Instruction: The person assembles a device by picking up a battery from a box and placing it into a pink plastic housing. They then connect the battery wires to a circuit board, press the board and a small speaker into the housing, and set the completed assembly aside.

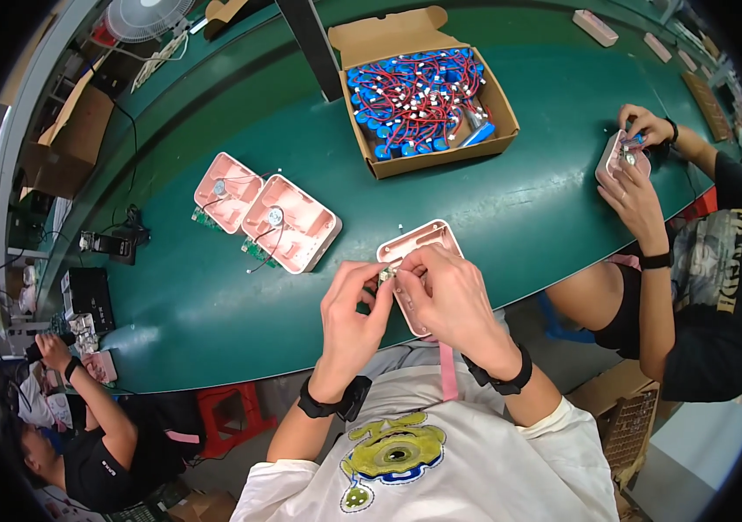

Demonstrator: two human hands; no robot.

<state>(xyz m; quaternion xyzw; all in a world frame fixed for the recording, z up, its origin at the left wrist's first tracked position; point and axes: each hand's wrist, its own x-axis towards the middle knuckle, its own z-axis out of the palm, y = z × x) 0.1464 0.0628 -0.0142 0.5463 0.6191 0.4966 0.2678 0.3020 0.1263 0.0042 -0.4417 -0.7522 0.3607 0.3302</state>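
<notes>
At the table's near edge, a pale pink plastic case half (446,233) lies partly under my hands. My left hand (353,304) pinches a small green circuit board (386,274) over the case's left rim, thumb and index finger closed on it. My right hand (451,291) is bent over the case, fingertips together beside the board. What those fingertips grip is hidden beneath them. Left of my hands lie two more pink case halves, a nearer one (323,228) and a farther one (233,222), each with a round metal part, wires and a green board at its edge.
An open cardboard box (440,163) of blue cylindrical batteries with red wires stands beyond my hands. At right, a co-worker's hands (636,178) hold another pink case (610,161). Another person (97,426) works at left. A dark post (310,48) rises beside the box.
</notes>
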